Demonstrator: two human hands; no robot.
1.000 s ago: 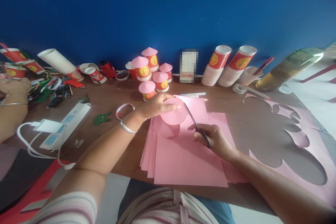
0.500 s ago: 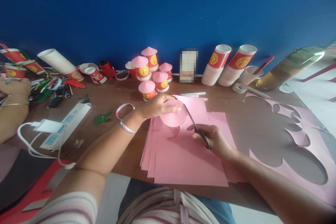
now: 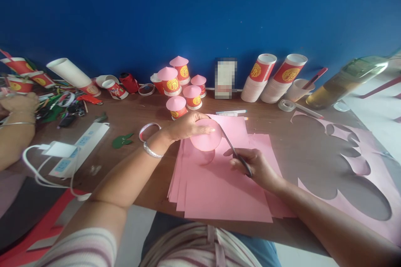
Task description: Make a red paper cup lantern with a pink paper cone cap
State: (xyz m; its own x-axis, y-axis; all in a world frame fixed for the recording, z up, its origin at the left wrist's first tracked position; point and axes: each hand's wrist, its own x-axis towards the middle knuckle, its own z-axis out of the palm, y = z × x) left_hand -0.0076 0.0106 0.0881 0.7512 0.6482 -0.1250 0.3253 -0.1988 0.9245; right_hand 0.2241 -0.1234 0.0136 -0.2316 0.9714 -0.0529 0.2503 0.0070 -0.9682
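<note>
My left hand [image 3: 191, 126] pinches a pink paper circle [image 3: 206, 141], thumb on top and fingers behind it. My right hand [image 3: 253, 166] grips dark-handled scissors [image 3: 233, 148], whose blades reach up to the circle's right edge. Whether the blades are apart or together is hard to make out. Below both hands lies a fanned stack of pink paper sheets [image 3: 225, 196]. Beyond my left hand stand several red paper cups with pink cone tops, the closest cup [image 3: 176, 108] just behind my knuckles.
Pink paper offcuts [image 3: 360, 167] spread over the right side. Leaning cup stacks [image 3: 257, 79], a tape roll [image 3: 286, 105] and a bottle [image 3: 344, 79] line the back. At left are a power strip [image 3: 79, 150], a green cutout [image 3: 122, 141] and a co-worker's hand [image 3: 20, 102].
The pink circle has shifted very slightly left in my left hand. My right hand and the scissors look nearly unchanged, and the whole view has drifted a little.
</note>
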